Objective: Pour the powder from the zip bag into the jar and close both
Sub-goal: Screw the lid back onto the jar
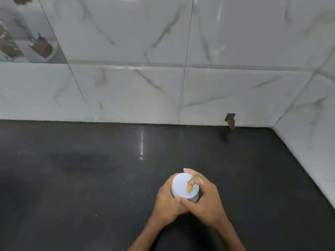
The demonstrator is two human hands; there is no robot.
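A jar stands on the dark counter, and its round white lid [181, 185] faces up at me. My left hand [167, 203] wraps around the jar's body from the left. My right hand [204, 198] grips the lid's rim from the right, with its thumb at the near edge and one yellow-stained fingertip lying across the top of the lid. The jar's body is almost fully hidden by both hands. No zip bag is in view.
The dark glossy counter [90, 178] runs back to a white marble-tiled wall [126, 91] and to a side wall on the right [311, 142]. A small broken hole [230, 120] sits at the wall's base. Fine specks of powder [145, 194] lie near the jar.
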